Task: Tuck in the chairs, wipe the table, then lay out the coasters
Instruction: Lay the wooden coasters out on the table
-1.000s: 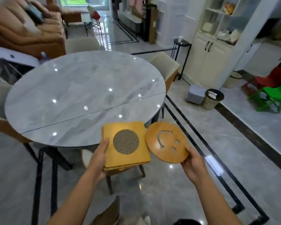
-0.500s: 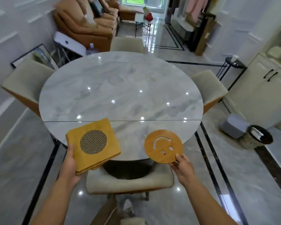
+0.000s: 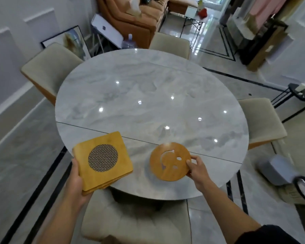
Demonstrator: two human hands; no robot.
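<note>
**Square coasters**: wooden stack, top one with a round metal-mesh inset. No long axis. It is turned so one corner points away and to the right. Held above the near-left rim of the table, partly over the floor.
**Left hand**: grips the stack's near-left side, thumb lying along the edge, fingers hidden underneath.
**Round coaster**: wooden disc with a curved cut-out and small holes, the holes towards its right side. Flat face up, over the table's near part, crossing the seam. Contact with the top cannot be told.
**Right hand**: pinches the disc's right edge, thumb on top, fingers curled below.
**Chairs**: near, left, far, right. All are at the table.
**White box**: small dark mark, too blurred to read.
</note>
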